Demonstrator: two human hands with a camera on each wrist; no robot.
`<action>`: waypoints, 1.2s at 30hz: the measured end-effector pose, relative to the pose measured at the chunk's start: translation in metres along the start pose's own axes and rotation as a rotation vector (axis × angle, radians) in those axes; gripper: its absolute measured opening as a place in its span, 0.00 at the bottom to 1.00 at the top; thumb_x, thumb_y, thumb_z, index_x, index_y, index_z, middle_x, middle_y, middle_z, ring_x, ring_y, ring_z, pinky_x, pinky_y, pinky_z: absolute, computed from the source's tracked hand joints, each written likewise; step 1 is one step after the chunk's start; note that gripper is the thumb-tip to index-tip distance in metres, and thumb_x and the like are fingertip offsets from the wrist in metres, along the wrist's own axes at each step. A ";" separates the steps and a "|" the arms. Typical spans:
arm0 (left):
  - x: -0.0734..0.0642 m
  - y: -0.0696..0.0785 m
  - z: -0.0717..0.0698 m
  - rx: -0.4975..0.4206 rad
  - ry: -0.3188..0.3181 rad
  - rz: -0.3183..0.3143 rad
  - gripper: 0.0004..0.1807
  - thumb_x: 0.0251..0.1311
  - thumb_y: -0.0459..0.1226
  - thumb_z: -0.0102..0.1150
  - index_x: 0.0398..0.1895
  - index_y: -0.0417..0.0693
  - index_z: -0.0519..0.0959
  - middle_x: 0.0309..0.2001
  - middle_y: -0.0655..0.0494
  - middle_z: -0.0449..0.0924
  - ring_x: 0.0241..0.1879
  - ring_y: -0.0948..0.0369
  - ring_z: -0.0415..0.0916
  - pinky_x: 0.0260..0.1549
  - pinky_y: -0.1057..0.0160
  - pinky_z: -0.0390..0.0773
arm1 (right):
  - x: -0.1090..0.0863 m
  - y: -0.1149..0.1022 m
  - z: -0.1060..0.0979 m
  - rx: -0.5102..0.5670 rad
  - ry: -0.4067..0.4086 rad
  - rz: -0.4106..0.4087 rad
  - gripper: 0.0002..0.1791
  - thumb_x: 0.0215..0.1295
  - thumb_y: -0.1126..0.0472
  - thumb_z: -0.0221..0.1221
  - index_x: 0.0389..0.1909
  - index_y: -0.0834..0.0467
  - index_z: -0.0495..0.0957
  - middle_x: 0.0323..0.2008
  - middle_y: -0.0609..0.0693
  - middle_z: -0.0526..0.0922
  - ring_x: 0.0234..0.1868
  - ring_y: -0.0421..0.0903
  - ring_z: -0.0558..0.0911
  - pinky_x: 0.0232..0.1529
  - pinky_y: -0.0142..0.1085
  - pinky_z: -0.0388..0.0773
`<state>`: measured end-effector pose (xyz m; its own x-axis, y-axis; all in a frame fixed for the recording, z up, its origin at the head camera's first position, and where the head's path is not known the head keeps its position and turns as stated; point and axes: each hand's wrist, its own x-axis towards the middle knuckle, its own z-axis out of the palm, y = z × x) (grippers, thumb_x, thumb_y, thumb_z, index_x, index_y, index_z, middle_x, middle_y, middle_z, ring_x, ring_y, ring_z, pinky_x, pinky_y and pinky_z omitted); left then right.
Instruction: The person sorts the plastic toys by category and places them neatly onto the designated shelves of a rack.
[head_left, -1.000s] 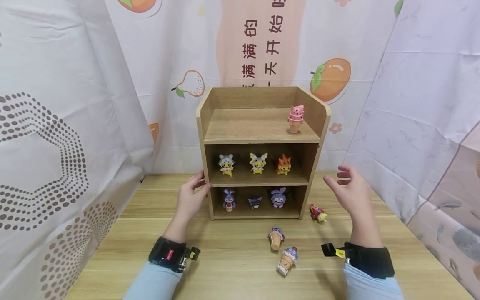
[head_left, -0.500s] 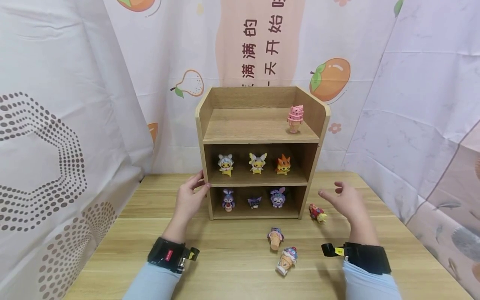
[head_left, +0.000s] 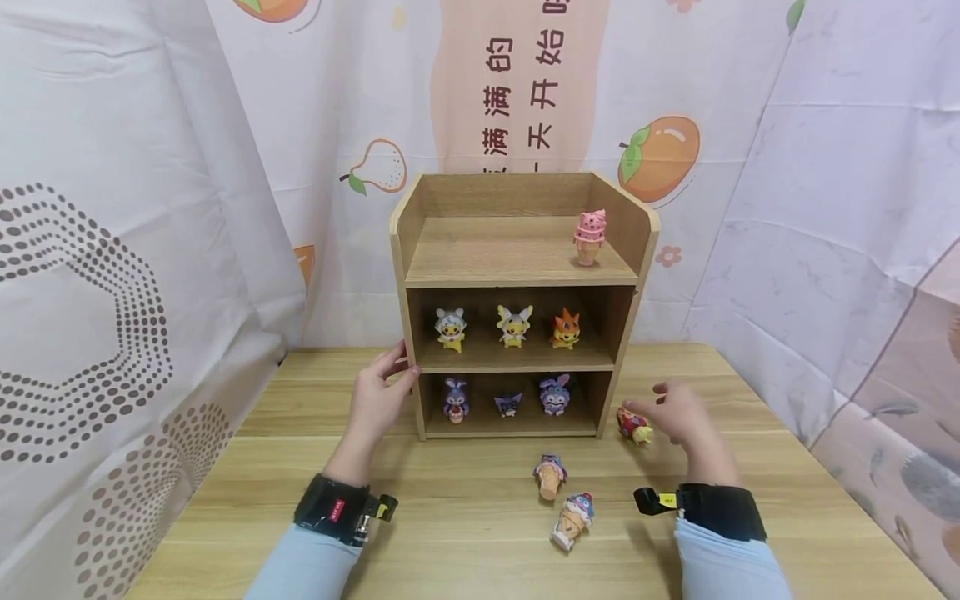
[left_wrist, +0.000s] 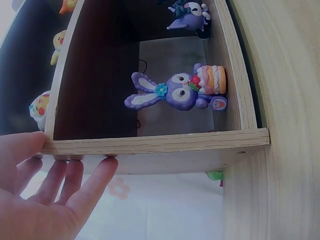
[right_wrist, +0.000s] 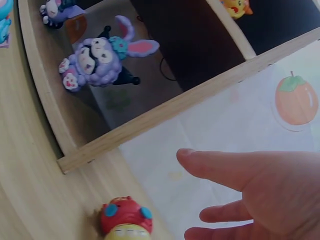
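Note:
My left hand (head_left: 378, 396) touches the left side of a wooden shelf (head_left: 517, 361), its thumb at the front edge and its fairly straight fingers against the outer panel. In the left wrist view, a purple rabbit figurine (left_wrist: 182, 92) with a cake is inside the bottom compartment, apart from the fingers (left_wrist: 95, 185). My right hand (head_left: 678, 417) hovers beside a red and yellow figurine (head_left: 634, 427) lying on the table right of the shelf. Its thumb and fingers are spread with nothing between them. The right wrist view shows the red figurine (right_wrist: 126, 220) below the hand.
Two ice-cream-cone figurines (head_left: 551, 477) (head_left: 573, 521) lie on the table (head_left: 450, 525) before the shelf. A pink cone figurine (head_left: 589, 238) stands on the top shelf. Several figurines occupy the middle and bottom levels, including an orange one (head_left: 566, 329). Printed curtains (head_left: 360, 250) hang behind.
My right hand has come down and leftward, closer to the red and yellow figurine. The left hand stays against the shelf, and the figurines have not moved.

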<state>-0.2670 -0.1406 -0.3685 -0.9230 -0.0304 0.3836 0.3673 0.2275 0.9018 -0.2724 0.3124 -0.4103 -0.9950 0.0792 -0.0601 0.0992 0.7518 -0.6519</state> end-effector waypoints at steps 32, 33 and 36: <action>0.013 -0.038 0.000 -0.033 0.014 0.049 0.29 0.66 0.29 0.64 0.71 0.36 0.71 0.63 0.41 0.76 0.59 0.44 0.77 0.41 0.67 0.86 | 0.013 0.018 0.027 -0.099 -0.062 0.045 0.24 0.61 0.48 0.70 0.36 0.67 0.79 0.31 0.56 0.77 0.35 0.54 0.75 0.32 0.39 0.70; 0.013 -0.038 0.000 -0.034 0.015 0.049 0.29 0.66 0.29 0.64 0.70 0.36 0.71 0.63 0.41 0.76 0.59 0.44 0.77 0.41 0.67 0.86 | 0.014 0.019 0.028 -0.101 -0.062 0.046 0.24 0.61 0.48 0.71 0.36 0.67 0.79 0.31 0.56 0.77 0.35 0.54 0.75 0.32 0.39 0.70; 0.014 -0.039 0.000 -0.029 0.015 0.052 0.29 0.66 0.29 0.64 0.70 0.36 0.71 0.63 0.41 0.76 0.59 0.44 0.77 0.41 0.67 0.86 | 0.015 0.021 0.029 -0.104 -0.062 0.052 0.23 0.61 0.48 0.71 0.35 0.66 0.80 0.30 0.55 0.77 0.34 0.53 0.75 0.31 0.39 0.69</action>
<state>-0.2941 -0.1499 -0.3978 -0.9009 -0.0337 0.4327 0.4180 0.2007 0.8860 -0.2854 0.3104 -0.4463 -0.9868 0.0813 -0.1401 0.1472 0.8120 -0.5648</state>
